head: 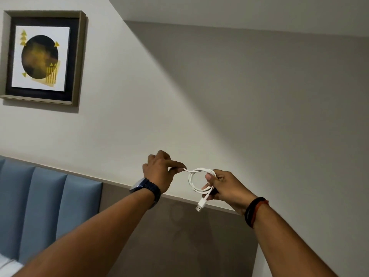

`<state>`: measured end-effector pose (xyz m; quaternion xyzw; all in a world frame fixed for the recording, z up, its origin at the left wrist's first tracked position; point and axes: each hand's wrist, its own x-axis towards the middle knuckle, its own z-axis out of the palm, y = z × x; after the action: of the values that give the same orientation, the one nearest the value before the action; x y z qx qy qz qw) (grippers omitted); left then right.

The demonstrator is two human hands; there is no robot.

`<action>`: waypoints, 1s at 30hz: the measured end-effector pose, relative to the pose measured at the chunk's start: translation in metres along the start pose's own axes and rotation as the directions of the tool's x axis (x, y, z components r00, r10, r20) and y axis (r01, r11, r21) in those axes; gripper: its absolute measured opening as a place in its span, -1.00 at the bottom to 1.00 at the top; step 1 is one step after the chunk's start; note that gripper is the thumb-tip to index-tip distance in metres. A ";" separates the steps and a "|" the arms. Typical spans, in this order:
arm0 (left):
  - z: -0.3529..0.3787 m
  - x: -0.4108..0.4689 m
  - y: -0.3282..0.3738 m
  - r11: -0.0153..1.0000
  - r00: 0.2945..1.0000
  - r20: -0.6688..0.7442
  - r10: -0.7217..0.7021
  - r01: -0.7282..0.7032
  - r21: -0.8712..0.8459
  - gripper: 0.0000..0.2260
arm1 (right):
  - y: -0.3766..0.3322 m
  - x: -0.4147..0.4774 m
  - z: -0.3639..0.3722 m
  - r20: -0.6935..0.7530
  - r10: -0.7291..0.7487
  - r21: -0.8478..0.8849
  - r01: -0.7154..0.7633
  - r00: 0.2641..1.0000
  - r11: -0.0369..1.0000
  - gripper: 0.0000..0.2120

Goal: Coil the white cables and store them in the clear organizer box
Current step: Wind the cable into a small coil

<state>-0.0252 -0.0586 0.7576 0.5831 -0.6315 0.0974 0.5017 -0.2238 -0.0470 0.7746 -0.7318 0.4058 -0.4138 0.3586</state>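
A white cable [192, 181] is wound into a small round coil, held up in the air in front of the wall. My right hand [225, 186] grips the coil's right side with thumb and fingers. A white USB plug [200, 205] hangs down below that hand. My left hand [159, 171] pinches the cable's other end at the coil's upper left. A dark watch sits on my left wrist, and dark and red bands on my right. The clear organizer box is out of view.
A framed picture [43, 57] hangs on the white wall at upper left. A blue padded headboard [46, 204] fills the lower left, next to a grey-brown wall panel [179, 236]. White bedding [8, 266] shows at the bottom left corner.
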 end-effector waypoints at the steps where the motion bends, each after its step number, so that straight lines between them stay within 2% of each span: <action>1: 0.003 -0.001 0.003 0.994 0.998 0.039 -0.055 0.059 -0.096 -0.87 | 0.000 0.000 0.002 -0.001 0.008 0.027 -0.008 1.000 1.000 -0.77; 4: 0.012 -0.005 0.013 0.899 0.973 0.113 -0.199 0.227 -0.375 -0.87 | 0.000 0.001 0.005 -0.008 0.031 0.059 -0.030 0.999 0.998 -0.75; 9: 0.028 -0.015 0.022 0.724 0.921 0.228 -0.315 0.389 -0.570 -0.84 | -0.001 0.003 0.009 -0.096 0.001 0.037 0.003 0.995 0.999 -0.75; 12: 0.030 -0.018 0.028 0.597 0.908 0.282 -0.309 0.416 -0.686 -0.83 | 0.001 0.005 0.009 -0.193 -0.008 -0.019 0.005 0.981 1.000 -0.72; 16: 0.028 -0.020 0.036 0.494 0.906 0.296 -0.302 0.414 -0.764 -0.86 | 0.003 0.007 0.011 -0.250 0.021 -0.050 -0.035 0.968 0.998 -0.72; 20: 0.022 -0.021 0.038 0.555 0.930 0.263 -0.258 0.366 -0.747 -0.72 | 0.002 0.007 0.009 -0.201 0.032 -0.121 -0.057 0.979 0.991 -0.73; 22: 0.020 -0.019 0.039 0.586 0.931 0.271 -0.243 0.364 -0.724 -0.76 | 0.004 0.006 0.008 -0.159 0.030 -0.144 -0.054 0.987 0.988 -0.74; 28: 0.015 -0.016 0.040 0.569 0.917 0.308 -0.255 0.400 -0.719 -0.77 | 0.009 0.003 0.000 -0.138 0.061 0.027 -0.058 0.989 0.998 -0.76; 30: 0.015 -0.016 0.040 0.585 0.917 0.311 -0.249 0.398 -0.707 -0.78 | 0.009 0.003 -0.002 -0.158 0.076 0.031 -0.072 0.984 0.997 -0.78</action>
<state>-0.0691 -0.0472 0.7564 0.4312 -0.5381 -0.3210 0.6492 -0.2271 -0.0542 0.7683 -0.6762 0.4546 -0.4626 0.3493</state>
